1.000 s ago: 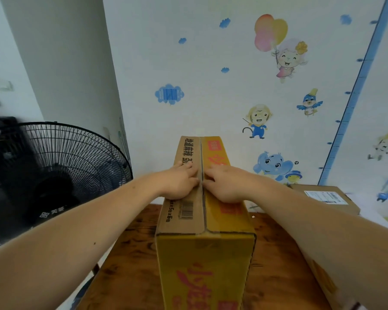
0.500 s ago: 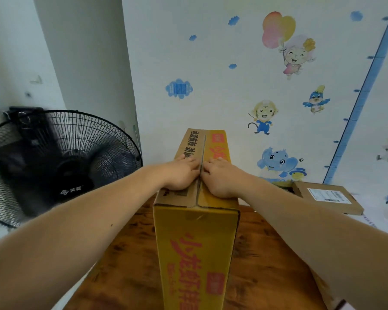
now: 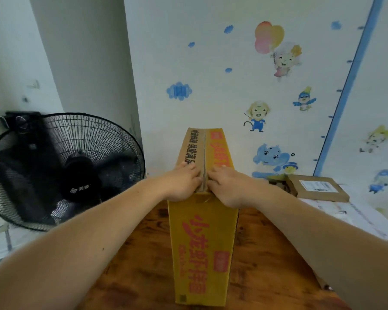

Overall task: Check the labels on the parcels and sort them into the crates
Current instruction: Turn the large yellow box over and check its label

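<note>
Head view: left grip (image 3: 184, 182) and right grip (image 3: 226, 186) pressing palm-down on yellow parcel (image 3: 202, 253) atop worktop (image 3: 143, 265), fingers loose, clasping nothing

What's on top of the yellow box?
Left hand and right hand rest on top of the yellow box, flanking its seam. Whatever lies under them is hidden.
</note>
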`<state>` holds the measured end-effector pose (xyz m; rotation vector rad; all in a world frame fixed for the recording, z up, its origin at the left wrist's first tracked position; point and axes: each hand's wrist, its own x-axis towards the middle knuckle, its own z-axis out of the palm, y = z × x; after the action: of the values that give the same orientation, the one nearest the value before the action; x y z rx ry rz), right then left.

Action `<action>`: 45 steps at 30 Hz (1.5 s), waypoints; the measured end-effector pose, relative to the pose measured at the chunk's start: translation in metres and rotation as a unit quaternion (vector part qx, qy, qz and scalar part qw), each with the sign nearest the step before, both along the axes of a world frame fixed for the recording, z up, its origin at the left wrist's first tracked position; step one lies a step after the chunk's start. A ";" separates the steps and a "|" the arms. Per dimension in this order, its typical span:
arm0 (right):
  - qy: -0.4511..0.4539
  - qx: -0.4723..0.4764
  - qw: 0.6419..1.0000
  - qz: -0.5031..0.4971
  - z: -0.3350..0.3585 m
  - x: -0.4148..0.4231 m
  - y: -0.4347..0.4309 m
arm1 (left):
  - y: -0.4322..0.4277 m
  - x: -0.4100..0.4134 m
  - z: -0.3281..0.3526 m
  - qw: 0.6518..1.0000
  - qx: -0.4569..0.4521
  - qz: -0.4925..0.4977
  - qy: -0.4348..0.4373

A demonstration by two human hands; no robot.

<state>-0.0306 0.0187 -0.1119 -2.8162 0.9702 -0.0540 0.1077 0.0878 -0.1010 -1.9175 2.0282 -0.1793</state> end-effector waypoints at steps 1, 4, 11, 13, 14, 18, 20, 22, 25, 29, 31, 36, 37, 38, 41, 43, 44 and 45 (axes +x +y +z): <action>0.012 -0.016 1.000 -0.001 0.000 0.000 0.004 | -0.002 0.001 -0.003 1.000 -0.007 0.000 -0.013; -0.019 -0.044 0.999 0.001 -0.007 -0.005 0.014 | 0.001 -0.004 -0.004 1.000 0.004 0.026 0.008; -0.052 -0.065 0.996 -0.039 -0.017 -0.022 0.039 | 0.014 -0.011 0.003 0.989 -0.008 0.077 0.129; -0.070 -0.025 0.996 -0.048 -0.015 -0.029 0.040 | 0.016 -0.014 0.005 0.987 0.000 0.089 0.133; -0.088 -0.002 0.994 -0.060 -0.016 -0.033 0.037 | 0.016 -0.015 0.005 0.987 -0.001 0.092 0.129; -0.105 0.032 0.992 -0.069 -0.024 -0.044 0.026 | 0.003 -0.016 0.006 0.979 -0.006 0.137 0.152; -0.132 0.050 0.988 -0.065 -0.027 -0.047 0.021 | -0.004 -0.026 0.008 0.972 -0.006 0.157 0.172; -0.160 0.078 0.982 -0.066 -0.029 -0.049 0.017 | -0.010 -0.036 0.011 0.969 -0.009 0.164 0.185; -0.153 0.094 0.982 -0.058 -0.031 -0.052 0.010 | -0.015 -0.041 0.006 0.957 -0.012 0.197 0.214; -0.146 0.106 0.983 -0.040 -0.031 -0.054 0.007 | -0.018 -0.033 -0.005 0.949 -0.020 0.237 0.207; -0.153 0.121 0.980 -0.041 -0.034 -0.051 0.007 | -0.017 -0.028 -0.007 0.947 -0.023 0.236 0.217; -0.195 0.198 0.959 -0.062 -0.041 -0.040 0.009 | -0.010 -0.017 -0.007 0.942 -0.030 0.226 0.248; -0.198 0.205 0.956 -0.061 -0.044 -0.038 0.011 | -0.008 -0.014 -0.007 0.940 -0.035 0.225 0.254; -0.196 0.209 0.956 -0.060 -0.047 -0.034 0.013 | -0.005 -0.009 -0.006 0.939 -0.040 0.223 0.260; -0.179 0.216 0.958 -0.061 -0.055 -0.022 0.019 | 0.000 0.005 -0.007 0.934 -0.045 0.224 0.274; -0.174 0.220 0.957 -0.066 -0.058 -0.016 0.021 | 0.004 0.011 -0.005 0.930 -0.045 0.223 0.287; -0.166 0.216 0.960 -0.068 -0.060 -0.012 0.023 | 0.007 0.014 -0.003 0.929 -0.046 0.222 0.292; -0.157 0.209 0.963 -0.069 -0.061 -0.008 0.025 | 0.010 0.017 -0.001 0.929 -0.049 0.219 0.294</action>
<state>-0.0381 0.0437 -0.1726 -2.2676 0.9669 -0.2698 0.1246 0.0975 -0.1025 -2.6683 1.8528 0.4686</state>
